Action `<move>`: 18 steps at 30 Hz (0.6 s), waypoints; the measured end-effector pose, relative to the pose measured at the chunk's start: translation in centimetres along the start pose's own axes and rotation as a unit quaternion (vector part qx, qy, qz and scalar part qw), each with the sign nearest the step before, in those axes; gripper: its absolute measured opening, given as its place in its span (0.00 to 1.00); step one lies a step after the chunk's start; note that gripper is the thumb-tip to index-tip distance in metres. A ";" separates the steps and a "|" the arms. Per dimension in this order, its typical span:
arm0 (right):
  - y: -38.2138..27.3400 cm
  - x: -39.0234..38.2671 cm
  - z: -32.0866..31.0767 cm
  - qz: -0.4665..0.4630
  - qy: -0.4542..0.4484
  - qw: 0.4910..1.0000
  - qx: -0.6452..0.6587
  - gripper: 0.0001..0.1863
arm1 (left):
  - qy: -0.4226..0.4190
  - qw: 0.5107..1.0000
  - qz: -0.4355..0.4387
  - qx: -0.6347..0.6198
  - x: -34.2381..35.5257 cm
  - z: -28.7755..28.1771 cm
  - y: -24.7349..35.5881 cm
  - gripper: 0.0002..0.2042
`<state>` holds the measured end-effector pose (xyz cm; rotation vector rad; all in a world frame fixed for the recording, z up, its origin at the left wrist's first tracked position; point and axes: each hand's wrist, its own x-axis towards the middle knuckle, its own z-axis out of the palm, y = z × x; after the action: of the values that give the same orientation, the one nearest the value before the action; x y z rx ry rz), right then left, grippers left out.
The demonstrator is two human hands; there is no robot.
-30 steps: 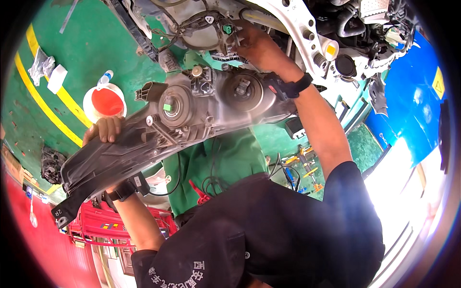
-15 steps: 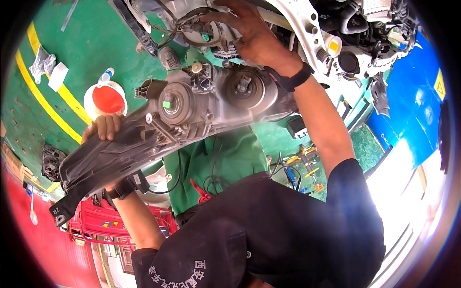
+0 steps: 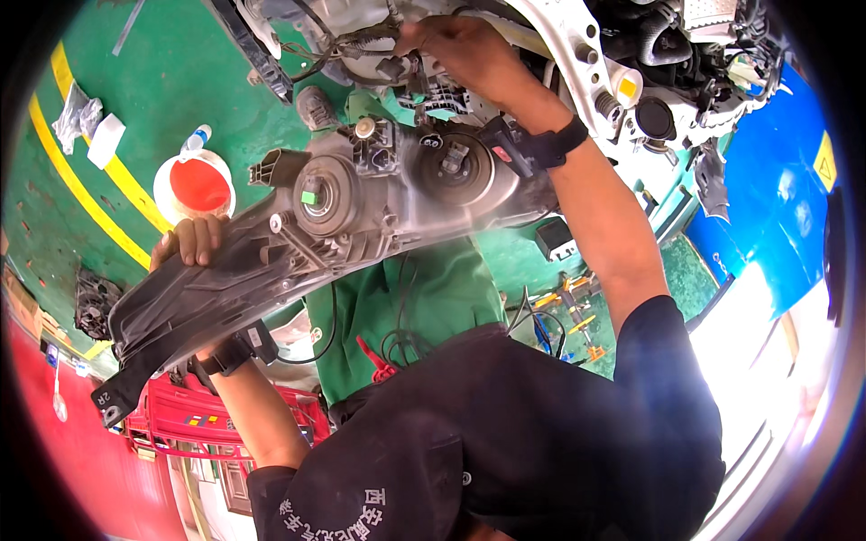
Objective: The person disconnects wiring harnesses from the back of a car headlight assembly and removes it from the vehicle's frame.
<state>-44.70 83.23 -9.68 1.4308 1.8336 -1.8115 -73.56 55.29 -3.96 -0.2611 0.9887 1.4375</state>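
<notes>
A dusty car headlight housing (image 3: 406,203) hangs tilted before me, its back side up with two round bulb sockets. One socket carries a small green connector tab (image 3: 309,197). My left hand (image 3: 191,242) grips the housing's left end, fingers over its upper edge and the thumb out of sight. Beyond the housing, at the car's open front, my right hand (image 3: 474,61) has its fingers closed on a wiring harness (image 3: 365,41). Exactly which wire or plug lies between the fingertips is hidden. The wrist device on my right arm is close to the right-hand socket.
The white car body frame (image 3: 564,32) and engine parts stand at the far right. A white bucket with red inside (image 3: 200,187) sits on the green floor at left. A blue panel (image 3: 767,207) is at right, a red bumper (image 3: 198,415) at lower left.
My right hand has gone from spread fingers over the harness to a closed grip on it, turning at the wrist. The housing has shifted very slightly left; my left hand still holds it.
</notes>
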 end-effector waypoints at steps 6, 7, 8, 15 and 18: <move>1.7 1.2 1.9 -0.040 0.142 0.989 0.026 0.26 | 0.005 1.000 0.009 0.003 0.0 0.4 -0.2 0.17; 1.3 1.0 1.2 -0.020 0.080 0.995 0.063 0.26 | 0.006 1.000 0.009 0.003 -0.1 0.2 -0.2 0.17; 0.9 0.9 0.9 0.001 0.017 0.995 0.099 0.27 | 0.001 1.000 0.004 -0.001 -0.1 0.2 -0.1 0.17; 0.8 1.1 0.9 -0.012 -0.081 0.982 0.169 0.21 | 0.004 1.000 0.002 0.000 0.1 0.3 0.0 0.17; 0.9 0.9 1.2 0.024 -0.095 0.982 0.161 0.16 | 0.018 1.000 0.004 0.005 0.1 0.8 0.0 0.17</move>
<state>-45.08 82.49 -11.24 1.3295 1.4525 -2.2102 -73.23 55.86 -3.59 -0.2760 1.0279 1.4393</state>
